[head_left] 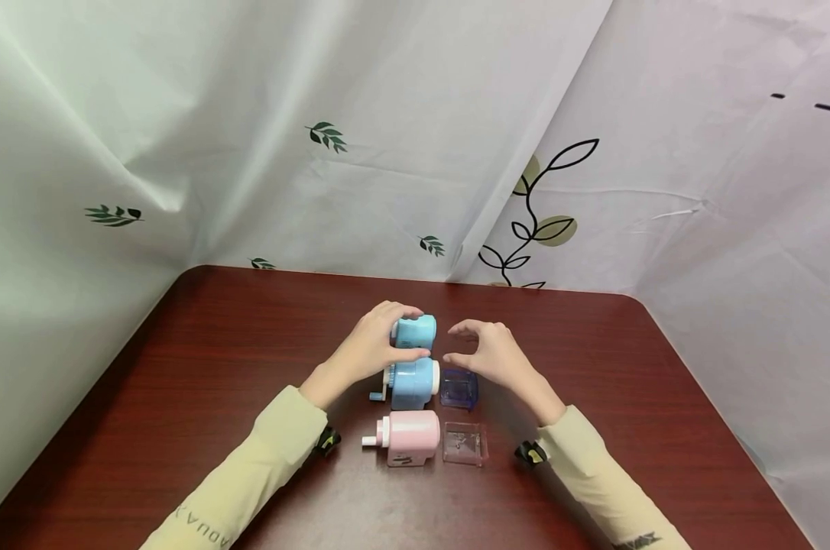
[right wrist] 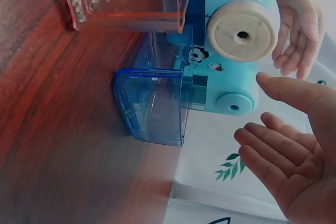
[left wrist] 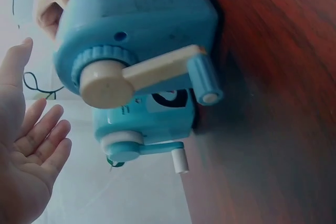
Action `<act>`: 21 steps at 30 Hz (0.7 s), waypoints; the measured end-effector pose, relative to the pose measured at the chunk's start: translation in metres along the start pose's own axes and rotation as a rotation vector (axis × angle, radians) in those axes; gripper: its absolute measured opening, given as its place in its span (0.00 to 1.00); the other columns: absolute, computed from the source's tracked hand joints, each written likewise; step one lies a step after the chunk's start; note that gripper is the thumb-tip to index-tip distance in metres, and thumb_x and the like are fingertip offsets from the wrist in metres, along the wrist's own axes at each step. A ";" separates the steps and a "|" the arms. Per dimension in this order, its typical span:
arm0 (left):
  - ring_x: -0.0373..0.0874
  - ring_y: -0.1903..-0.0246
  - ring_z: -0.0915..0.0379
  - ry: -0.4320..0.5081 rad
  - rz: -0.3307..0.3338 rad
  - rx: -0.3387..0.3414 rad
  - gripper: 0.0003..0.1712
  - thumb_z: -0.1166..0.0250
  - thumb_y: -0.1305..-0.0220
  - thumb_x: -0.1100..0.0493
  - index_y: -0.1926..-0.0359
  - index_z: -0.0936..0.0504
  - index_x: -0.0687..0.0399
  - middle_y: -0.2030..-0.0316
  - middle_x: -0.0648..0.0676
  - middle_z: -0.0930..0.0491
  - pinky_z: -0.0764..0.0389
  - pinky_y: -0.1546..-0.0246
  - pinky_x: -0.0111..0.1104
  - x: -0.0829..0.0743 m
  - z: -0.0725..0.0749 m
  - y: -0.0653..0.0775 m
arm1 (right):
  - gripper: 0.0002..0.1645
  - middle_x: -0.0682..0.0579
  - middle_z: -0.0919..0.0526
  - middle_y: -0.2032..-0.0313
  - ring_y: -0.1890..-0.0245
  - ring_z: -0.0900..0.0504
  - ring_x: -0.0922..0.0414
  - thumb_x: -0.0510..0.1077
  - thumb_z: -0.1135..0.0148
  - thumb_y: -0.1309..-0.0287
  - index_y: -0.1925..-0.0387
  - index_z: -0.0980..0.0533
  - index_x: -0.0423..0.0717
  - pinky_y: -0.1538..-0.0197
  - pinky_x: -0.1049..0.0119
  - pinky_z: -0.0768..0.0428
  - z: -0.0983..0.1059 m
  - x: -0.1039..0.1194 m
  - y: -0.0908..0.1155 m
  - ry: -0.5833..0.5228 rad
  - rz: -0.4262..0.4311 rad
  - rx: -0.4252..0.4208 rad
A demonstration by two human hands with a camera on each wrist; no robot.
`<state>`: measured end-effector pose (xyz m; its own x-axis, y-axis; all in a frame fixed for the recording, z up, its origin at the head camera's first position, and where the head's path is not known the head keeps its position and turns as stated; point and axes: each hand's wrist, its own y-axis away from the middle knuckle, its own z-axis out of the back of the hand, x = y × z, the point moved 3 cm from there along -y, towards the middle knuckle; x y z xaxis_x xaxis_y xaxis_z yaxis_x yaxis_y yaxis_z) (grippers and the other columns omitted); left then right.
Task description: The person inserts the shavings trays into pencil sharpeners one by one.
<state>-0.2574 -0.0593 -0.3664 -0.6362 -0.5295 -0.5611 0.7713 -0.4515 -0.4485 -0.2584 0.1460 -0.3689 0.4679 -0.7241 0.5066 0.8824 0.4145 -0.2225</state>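
Observation:
Three crank pencil sharpeners stand in a column: a turquoise sharpener (head_left: 416,331) at the back, a blue sharpener (head_left: 412,384) in the middle and a pink sharpener (head_left: 413,431) in front. My left hand (head_left: 370,342) hovers over the back two, fingers loosely bent and thumb apart. In the left wrist view its palm lies bare, beside the cranks. My right hand (head_left: 499,354) hangs to the right of the turquoise sharpener, thumb and fingers spread with nothing between them. Below it lies a clear blue shavings drawer (head_left: 459,389), taken out of a sharpener.
A clear pink shavings drawer (head_left: 465,444) with shavings inside lies right of the pink sharpener. The cranks point left, including the blue sharpener's crank handle (left wrist: 205,80). A white leaf-printed curtain (head_left: 387,191) hangs behind the dark red table (head_left: 264,321).

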 end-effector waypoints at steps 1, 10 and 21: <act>0.42 0.56 0.34 -0.001 -0.004 0.002 0.35 0.30 0.55 0.42 0.48 0.26 0.53 0.54 0.50 0.26 0.25 0.57 0.37 -0.002 0.000 0.000 | 0.26 0.48 0.17 0.59 0.57 0.22 0.57 0.53 0.29 0.58 0.57 0.22 0.44 0.54 0.57 0.24 0.000 0.001 0.001 0.003 0.000 0.003; 0.41 0.54 0.34 -0.015 -0.008 0.056 0.35 0.31 0.54 0.41 0.47 0.26 0.53 0.52 0.49 0.26 0.26 0.56 0.38 -0.015 0.003 0.006 | 0.26 0.46 0.17 0.60 0.57 0.21 0.54 0.53 0.29 0.58 0.57 0.22 0.44 0.54 0.55 0.24 0.003 0.001 0.009 0.001 0.030 0.017; 0.43 0.50 0.34 -0.039 0.009 0.151 0.35 0.32 0.53 0.41 0.47 0.26 0.54 0.51 0.52 0.25 0.30 0.48 0.41 -0.016 -0.004 0.017 | 0.29 0.47 0.17 0.59 0.57 0.22 0.57 0.53 0.28 0.60 0.56 0.23 0.42 0.54 0.56 0.23 -0.001 -0.006 0.026 0.006 0.029 0.082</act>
<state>-0.2340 -0.0553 -0.3674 -0.6315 -0.5601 -0.5361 0.7678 -0.5481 -0.3318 -0.2383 0.1603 -0.3782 0.4939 -0.7144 0.4956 0.8615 0.4791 -0.1680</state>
